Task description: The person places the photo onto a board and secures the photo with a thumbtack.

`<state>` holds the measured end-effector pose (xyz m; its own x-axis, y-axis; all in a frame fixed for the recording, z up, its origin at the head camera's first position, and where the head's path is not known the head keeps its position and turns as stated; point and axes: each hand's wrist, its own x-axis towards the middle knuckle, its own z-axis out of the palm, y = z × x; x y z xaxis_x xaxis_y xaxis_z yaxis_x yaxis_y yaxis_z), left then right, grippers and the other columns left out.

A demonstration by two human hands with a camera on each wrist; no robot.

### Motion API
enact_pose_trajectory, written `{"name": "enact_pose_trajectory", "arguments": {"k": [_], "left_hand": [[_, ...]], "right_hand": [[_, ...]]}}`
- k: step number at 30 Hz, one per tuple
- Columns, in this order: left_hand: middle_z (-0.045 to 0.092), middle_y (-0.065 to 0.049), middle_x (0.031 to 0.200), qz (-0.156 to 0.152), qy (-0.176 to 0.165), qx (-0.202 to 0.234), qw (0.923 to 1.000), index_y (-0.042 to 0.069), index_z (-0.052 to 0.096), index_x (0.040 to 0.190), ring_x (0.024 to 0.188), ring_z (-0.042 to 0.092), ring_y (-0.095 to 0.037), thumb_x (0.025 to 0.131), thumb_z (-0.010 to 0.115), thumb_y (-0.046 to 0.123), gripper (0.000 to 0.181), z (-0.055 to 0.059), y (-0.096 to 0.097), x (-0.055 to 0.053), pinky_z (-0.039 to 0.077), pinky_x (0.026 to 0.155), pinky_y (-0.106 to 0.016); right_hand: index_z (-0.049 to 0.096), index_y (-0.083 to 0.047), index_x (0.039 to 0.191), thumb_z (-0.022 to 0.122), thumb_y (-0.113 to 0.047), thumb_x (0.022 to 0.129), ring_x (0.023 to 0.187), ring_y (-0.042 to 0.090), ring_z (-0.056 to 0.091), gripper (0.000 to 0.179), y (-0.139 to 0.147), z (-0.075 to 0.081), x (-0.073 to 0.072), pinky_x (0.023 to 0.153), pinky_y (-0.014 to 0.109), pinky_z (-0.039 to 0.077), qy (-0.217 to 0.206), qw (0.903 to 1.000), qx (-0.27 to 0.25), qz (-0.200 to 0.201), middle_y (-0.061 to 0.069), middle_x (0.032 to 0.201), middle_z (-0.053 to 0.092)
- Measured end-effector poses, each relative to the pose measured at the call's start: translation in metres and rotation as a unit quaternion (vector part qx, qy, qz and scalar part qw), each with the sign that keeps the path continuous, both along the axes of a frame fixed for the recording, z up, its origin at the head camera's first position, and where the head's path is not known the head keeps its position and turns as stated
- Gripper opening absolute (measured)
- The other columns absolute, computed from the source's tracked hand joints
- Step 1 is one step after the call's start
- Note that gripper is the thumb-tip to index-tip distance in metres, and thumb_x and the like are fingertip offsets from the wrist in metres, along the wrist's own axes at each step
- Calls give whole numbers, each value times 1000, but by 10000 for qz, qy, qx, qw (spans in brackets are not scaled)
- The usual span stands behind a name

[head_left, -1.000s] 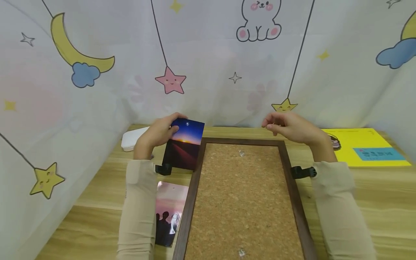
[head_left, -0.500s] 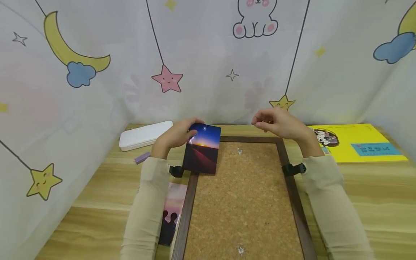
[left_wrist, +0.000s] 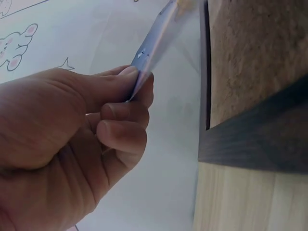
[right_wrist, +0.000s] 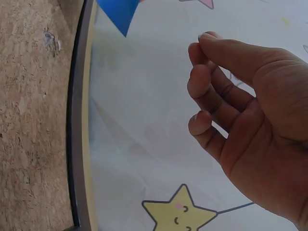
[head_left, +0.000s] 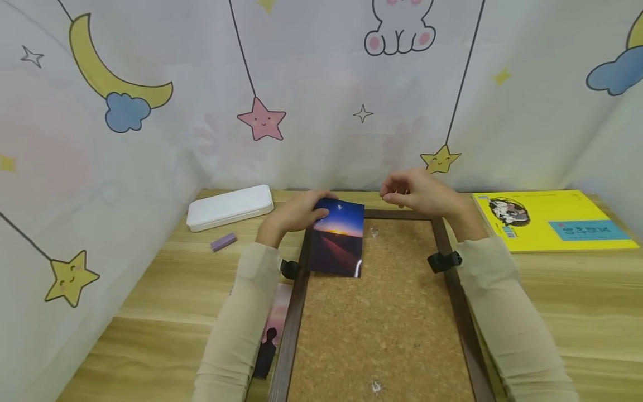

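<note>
My left hand [head_left: 300, 212] pinches the upper left of a photo print [head_left: 335, 245] showing a blue and orange sunset. A small pale mark shows near its top. The print overlaps the upper left of a cork board [head_left: 382, 312] in a dark brown wooden frame. In the left wrist view the thumb presses on the face of the photo print [left_wrist: 147, 55], seen nearly edge-on. Raised over the board's far right part, my right hand [head_left: 419, 192] has loosely curled fingers. Thumb and forefinger tips meet in the right wrist view, with nothing distinct between them.
Small clear marks dot the cork. A pink silhouette photo [head_left: 273, 329] lies left of the frame, partly under the left sleeve. Behind are a white case [head_left: 230, 207] and a purple block [head_left: 223, 242]. A yellow booklet [head_left: 562, 220] lies right. A printed curtain [head_left: 321, 89] hangs behind.
The left hand has carried the sunset photo rightwards, from beside the frame to over the cork board. The right hand has shifted left. The white case and purple block have come into fuller view.
</note>
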<state>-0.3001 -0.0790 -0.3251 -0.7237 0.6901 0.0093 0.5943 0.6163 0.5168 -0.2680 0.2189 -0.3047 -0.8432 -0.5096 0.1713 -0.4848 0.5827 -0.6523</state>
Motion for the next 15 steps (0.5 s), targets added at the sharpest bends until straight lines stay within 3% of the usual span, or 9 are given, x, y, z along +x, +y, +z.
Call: {"name": "enact_pose_trajectory", "arguments": {"k": [2,6,9,12,15], "left_hand": [[58,-15,135,-72,52,-20,10000,4,53,142,109,56,-24,103,53,8,39,-4,5,-2,43,101,-42],[58,-14,130,-233,-149,74,9996,5,54,141,76,63,-19,103,54,8,38,-13,14,-3,52,80,-35],[55,-16,131,-317,-408,241,9984,5,54,140,55,60,-16,103,55,7,37,-15,18,-2,53,67,-31],[57,-16,129,-305,-440,241,9983,7,54,141,53,59,-15,103,54,7,37,-17,21,-2,53,68,-29],[63,-15,110,-272,-433,165,9986,8,52,142,53,61,-18,104,53,8,38,-18,25,-1,53,66,-29]], "right_hand": [[68,-7,103,62,-11,100,78,22,60,7,-2,-2,0,68,33,50,0,10000,32,-78,4,91,67],[68,-7,103,62,-12,100,78,21,60,8,-3,-7,-1,68,34,50,-56,9999,62,-131,5,92,66],[67,-7,104,61,-14,101,79,21,60,10,-4,-9,-2,69,33,50,-107,9999,63,-107,6,94,67],[67,-7,104,61,-14,101,78,21,60,10,-5,-9,-3,69,34,49,-106,9998,108,-128,8,95,68],[68,-5,104,61,-14,101,79,20,61,11,-7,-10,-5,70,35,49,-76,9998,164,-130,11,96,69]]}}
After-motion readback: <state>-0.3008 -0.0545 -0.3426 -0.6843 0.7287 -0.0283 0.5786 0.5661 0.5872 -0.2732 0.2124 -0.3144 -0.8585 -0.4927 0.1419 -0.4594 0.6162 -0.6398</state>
